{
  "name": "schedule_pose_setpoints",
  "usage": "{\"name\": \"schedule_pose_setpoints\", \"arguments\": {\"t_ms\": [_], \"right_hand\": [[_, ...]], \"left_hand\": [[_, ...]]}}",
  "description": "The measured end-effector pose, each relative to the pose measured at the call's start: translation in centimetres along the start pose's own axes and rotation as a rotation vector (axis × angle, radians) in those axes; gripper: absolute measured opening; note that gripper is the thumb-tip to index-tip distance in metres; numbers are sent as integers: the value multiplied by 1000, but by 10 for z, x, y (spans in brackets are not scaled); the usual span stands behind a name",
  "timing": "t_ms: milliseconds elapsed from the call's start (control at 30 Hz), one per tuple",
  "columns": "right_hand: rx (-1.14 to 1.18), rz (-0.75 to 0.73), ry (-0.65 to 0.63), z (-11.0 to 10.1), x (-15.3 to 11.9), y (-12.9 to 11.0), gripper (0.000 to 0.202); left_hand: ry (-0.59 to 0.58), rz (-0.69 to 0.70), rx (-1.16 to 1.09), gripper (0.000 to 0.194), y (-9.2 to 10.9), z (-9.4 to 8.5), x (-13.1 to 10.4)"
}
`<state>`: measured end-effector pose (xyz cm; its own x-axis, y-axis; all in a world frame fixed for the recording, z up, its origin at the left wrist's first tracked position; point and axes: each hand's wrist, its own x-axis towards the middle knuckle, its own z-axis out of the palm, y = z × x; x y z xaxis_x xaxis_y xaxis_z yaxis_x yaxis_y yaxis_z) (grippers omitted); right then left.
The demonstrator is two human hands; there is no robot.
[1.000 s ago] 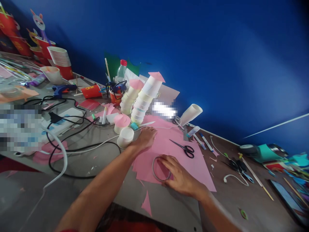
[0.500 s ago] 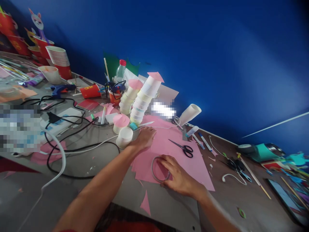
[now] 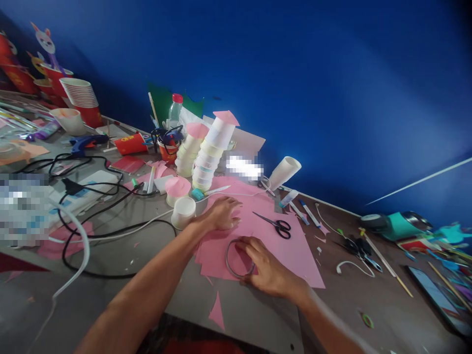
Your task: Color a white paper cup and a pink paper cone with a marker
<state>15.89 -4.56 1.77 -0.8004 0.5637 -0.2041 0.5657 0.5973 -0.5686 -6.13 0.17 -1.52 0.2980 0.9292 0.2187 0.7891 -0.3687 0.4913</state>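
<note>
Pink paper sheets (image 3: 295, 260) lie on the grey table in front of me. My left hand (image 3: 223, 213) rests on their upper left part, fingers spread, holding nothing. Near the lower edge of the paper, my right hand (image 3: 263, 265) grips a thin grey ring (image 3: 227, 263) by its right side, thumb below and fingers above. The ring lies against the paper. Black-handled scissors (image 3: 282, 228) sit on the paper above my right hand, blades pointing left. A small white cup (image 3: 183, 212) stands just left of my left hand.
Stacked paper-cup towers (image 3: 210, 160) with pink tops stand behind the paper. Black cables (image 3: 110, 228) and a white power strip (image 3: 92, 189) spread across the left. Pens (image 3: 309, 212), more scissors (image 3: 356, 246) and a phone (image 3: 437, 295) lie at right. A blue wall (image 3: 276, 73) rises behind.
The whole view has shifted slightly, with most things now further left. My left hand's fingers are spread a little more. My right hand still grips the ring on the paper.
</note>
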Motion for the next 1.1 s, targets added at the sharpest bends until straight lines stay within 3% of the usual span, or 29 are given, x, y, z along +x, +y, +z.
{"name": "schedule_pose_setpoints", "arguments": {"t_ms": [233,467,633,767,833,933,1100], "right_hand": [[36,-5,14,-2,-1,1,79],[-7,-61,8,-3,-1,2,78],[-64,-41,40,4,1,7,77],[-29,-127,66,2,-1,10,68],[-9,-147,80,0,-2,10,70],[-11,-106,80,-1,-3,9,77],[-30,-69,61,1,-3,7,76]], "left_hand": [[90,0,-80,34,15,-3,5],[18,48,-122,32,53,-29,11],[-49,137,-142,28,74,-40,-16],[-76,166,-114,29,63,-34,-47],[-174,182,-88,42,53,-31,-56],[-278,172,-57,62,42,-25,-61],[-262,207,-23,74,36,-14,-64]]}}
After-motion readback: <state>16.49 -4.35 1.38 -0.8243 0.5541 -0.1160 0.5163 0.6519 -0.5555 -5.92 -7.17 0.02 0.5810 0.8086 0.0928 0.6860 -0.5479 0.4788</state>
